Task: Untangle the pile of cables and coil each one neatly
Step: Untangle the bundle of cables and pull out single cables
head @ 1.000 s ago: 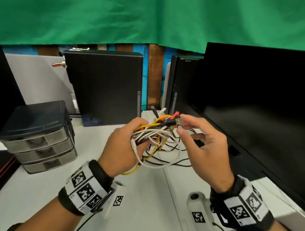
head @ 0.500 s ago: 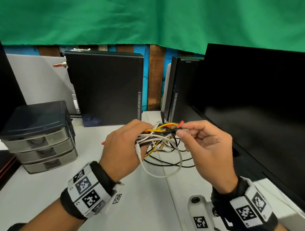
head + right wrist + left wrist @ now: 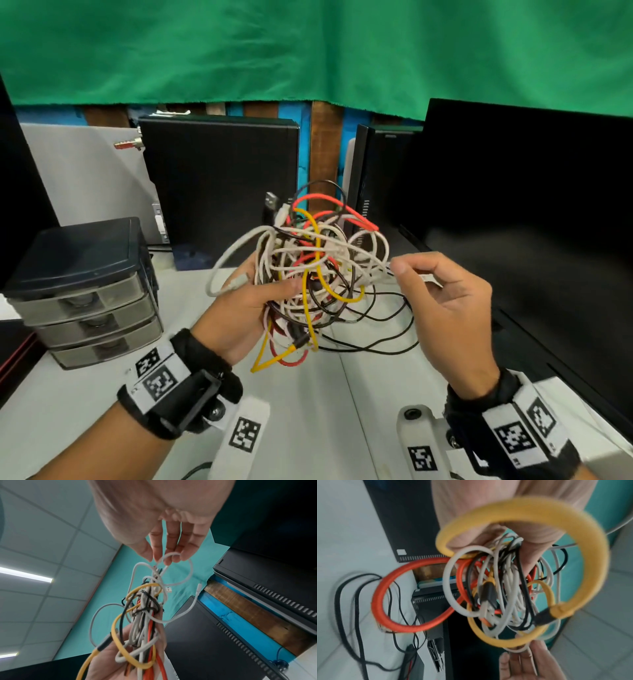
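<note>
- The left hand (image 3: pixel 246 308) holds the cable tangle (image 3: pixel 308 267) lifted above the white desk (image 3: pixel 102 394), fingers curled round the middle of the bundle; white, red, yellow and black cables all cross inside that grip.
- The right hand (image 3: pixel 442 301), just right of the tangle, pinches a white cable (image 3: pixel 376 262) between thumb and forefinger, the other fingers loosely spread.
- Judged from this, the step is drawing one white strand out. A hard pull could cinch the knot instead of freeing it, because that strand runs back into the dense core of the tangle, where the left hand squeezes it.
- A yellow cable (image 3: pixel 310 308) and a red cable (image 3: pixel 329 205) loop through the same core. Dragging the white strand across them may haul them along and tighten their crossings.
- A USB plug (image 3: pixel 270 202) sticks up at the top left of the tangle. Plug ends like this can catch on a loop and stop a strand short, and forcing it risks strain at the connector.
- Thin black cables (image 3: pixel 373 329) trail from under the tangle onto the desk, toward the monitor (image 3: pixel 531 222) on its right. Whether they belong to the pile or to the equipment cannot be told, and lifting the tangle higher might tug on something plugged in.
</note>
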A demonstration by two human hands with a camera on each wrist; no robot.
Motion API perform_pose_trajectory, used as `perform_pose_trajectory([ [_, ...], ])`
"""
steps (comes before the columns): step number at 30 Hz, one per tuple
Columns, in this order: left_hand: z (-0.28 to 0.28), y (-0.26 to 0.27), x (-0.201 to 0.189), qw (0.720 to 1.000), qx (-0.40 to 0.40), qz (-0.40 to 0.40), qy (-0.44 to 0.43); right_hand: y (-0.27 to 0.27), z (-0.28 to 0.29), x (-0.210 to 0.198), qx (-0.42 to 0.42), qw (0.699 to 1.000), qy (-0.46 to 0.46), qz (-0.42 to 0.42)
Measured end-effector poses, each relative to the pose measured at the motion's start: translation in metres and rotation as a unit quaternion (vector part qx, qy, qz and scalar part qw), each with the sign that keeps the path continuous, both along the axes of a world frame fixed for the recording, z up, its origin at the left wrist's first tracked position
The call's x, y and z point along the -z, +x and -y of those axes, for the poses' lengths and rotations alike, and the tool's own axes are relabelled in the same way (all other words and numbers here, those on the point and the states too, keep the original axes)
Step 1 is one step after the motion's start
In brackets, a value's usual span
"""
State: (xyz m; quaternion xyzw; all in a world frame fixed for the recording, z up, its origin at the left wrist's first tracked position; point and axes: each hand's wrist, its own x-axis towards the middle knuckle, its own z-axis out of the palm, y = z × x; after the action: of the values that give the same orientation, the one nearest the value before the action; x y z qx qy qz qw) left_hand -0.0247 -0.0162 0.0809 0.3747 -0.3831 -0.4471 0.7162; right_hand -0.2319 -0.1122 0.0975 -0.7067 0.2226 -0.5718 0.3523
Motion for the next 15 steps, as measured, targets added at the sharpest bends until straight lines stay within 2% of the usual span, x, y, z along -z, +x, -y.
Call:
perform_pose_trajectory([
  [2, 0.001, 0.001, 0.001, 0.999, 0.017, -0.044, 0.007, 0.001, -0.003, 0.0, -0.004, 1.0, -0.021, -0.017],
  [5, -0.001, 0.002, 0.002, 0.997, 0.036, -0.066, 0.013, 0.001, -0.009, -0.002, 0.03, 0.994, -0.102, -0.033],
  [8, -0.002, -0.001, 0.0, 0.996, 0.057, -0.067, 0.017, -0.002, -0.018, -0.007, 0.075, 0.981, -0.177, -0.026],
  [11, -0.003, -0.003, 0.0, 0.997, 0.061, -0.048, 0.007, -0.006, -0.033, -0.016, 0.117, 0.956, -0.27, -0.013],
  [15, -0.001, -0.006, 0.003, 0.998, 0.051, -0.025, 0.003, -0.008, -0.048, -0.022, 0.095, 0.927, -0.355, -0.068],
])
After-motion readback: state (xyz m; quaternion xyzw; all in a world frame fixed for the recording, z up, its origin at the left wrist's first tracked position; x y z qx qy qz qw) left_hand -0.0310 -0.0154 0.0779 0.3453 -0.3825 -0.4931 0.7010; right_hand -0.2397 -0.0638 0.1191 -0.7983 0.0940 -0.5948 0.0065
